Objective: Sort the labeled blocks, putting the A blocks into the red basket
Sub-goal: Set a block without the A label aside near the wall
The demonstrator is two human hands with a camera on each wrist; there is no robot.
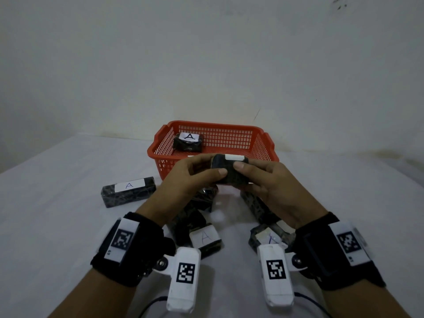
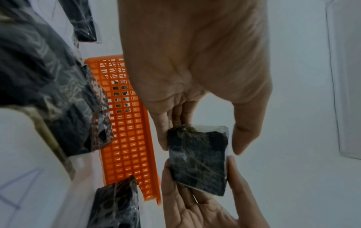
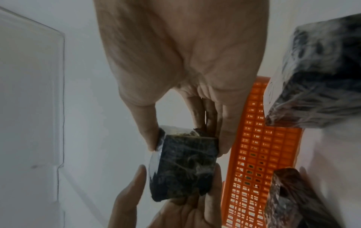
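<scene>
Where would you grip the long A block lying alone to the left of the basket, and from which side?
Grip the long block across its two long sides near the middle, coming from above. It lies flat on the table, label up, with open space around it, so fingers fit on both sides.

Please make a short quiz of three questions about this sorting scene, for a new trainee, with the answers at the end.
1. True or false: the red basket already holds a block labeled A.
2. What holds the lifted block? a) the left hand alone b) the right hand alone c) both hands
3. Fill in: the long block lying on the table left of the basket bears the letter ___.

Key: 1 true; 2 c; 3 A.
</scene>
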